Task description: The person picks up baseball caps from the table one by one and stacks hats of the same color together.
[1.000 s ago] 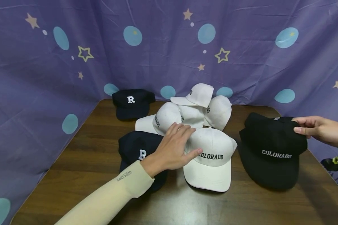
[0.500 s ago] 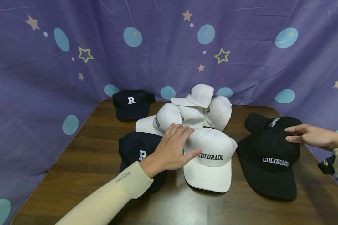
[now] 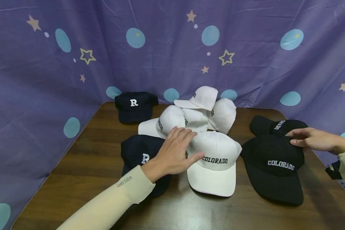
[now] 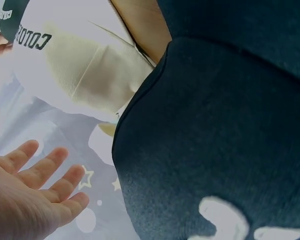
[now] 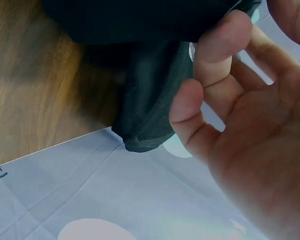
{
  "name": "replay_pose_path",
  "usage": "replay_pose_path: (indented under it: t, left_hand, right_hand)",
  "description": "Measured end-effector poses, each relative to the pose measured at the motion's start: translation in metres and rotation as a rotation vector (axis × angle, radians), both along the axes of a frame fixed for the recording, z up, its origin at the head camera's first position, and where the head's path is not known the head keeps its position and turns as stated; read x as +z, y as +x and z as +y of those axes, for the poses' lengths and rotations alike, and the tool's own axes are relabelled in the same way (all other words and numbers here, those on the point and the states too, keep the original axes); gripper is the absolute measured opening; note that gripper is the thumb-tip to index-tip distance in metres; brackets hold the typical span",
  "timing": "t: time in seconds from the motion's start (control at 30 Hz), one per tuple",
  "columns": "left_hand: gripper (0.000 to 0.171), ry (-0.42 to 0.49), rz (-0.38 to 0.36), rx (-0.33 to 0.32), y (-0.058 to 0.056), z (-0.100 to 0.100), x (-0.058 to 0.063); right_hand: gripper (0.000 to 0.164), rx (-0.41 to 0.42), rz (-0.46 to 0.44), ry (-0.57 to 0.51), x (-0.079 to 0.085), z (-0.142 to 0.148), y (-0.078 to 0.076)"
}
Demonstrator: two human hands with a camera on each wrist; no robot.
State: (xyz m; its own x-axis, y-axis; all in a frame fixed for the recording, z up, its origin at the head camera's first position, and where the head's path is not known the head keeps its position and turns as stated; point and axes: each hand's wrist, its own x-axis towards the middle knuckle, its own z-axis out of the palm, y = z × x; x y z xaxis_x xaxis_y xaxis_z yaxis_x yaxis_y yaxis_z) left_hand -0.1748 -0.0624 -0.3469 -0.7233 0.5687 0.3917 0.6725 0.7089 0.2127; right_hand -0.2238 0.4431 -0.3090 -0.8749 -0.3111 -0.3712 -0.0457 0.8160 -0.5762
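My right hand (image 3: 319,139) pinches the back of a black baseball cap (image 3: 271,156) lettered COLORADO, thumb on the near side. Its curled fingers show in the right wrist view beside dark cap fabric (image 5: 155,90). A second black cap (image 3: 260,125) lies behind, partly covered. My left hand (image 3: 172,151), fingers spread and relaxed, hovers between a navy cap (image 3: 135,147) with a white R and a white COLORADO cap (image 3: 215,169). In the left wrist view that hand (image 4: 30,200) holds nothing, and the navy cap (image 4: 210,130) fills the right side.
Several white caps (image 3: 172,118) are piled at the back middle of the wooden table (image 3: 89,153). Another navy R cap (image 3: 135,113) sits at the back left. A purple curtain (image 3: 166,64) with stars and dots surrounds the table's back and sides.
My right hand has brought the black cap down and towards me, in front of the other black cap, then shifted slightly left. My left hand has hardly moved.
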Motion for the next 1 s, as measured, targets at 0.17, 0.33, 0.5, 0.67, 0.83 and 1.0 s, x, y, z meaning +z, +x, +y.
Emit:
replay_pose_path:
  t: [0.17, 0.33, 0.5, 0.67, 0.83, 1.0]
  left_hand:
    - [0.072, -0.002, 0.008, 0.006, -0.001, -0.003, 0.001]
    - [0.072, 0.004, 0.012, 0.015, -0.002, -0.007, 0.001]
    - [0.071, 0.023, 0.007, 0.021, -0.002, -0.012, 0.000]
    - [0.069, 0.031, 0.018, 0.026, -0.002, -0.015, 0.000]
    - [0.069, 0.029, 0.033, 0.030, -0.002, -0.020, 0.001]
    - [0.068, 0.028, 0.049, 0.044, -0.002, -0.025, 0.001]
  right_hand:
    - [0.051, -0.028, 0.143, 0.137, 0.001, -0.008, 0.002]
    - [0.060, -0.098, 0.278, 0.221, 0.004, -0.020, 0.006]
    - [0.060, -0.157, 0.451, 0.278, 0.004, -0.039, 0.013]
    - [0.058, -0.195, 0.558, 0.230, 0.003, -0.064, 0.023]
    - [0.055, -0.196, 0.646, 0.175, 0.002, -0.086, 0.030]
    - [0.051, -0.189, 0.718, 0.135, -0.001, -0.102, 0.037]
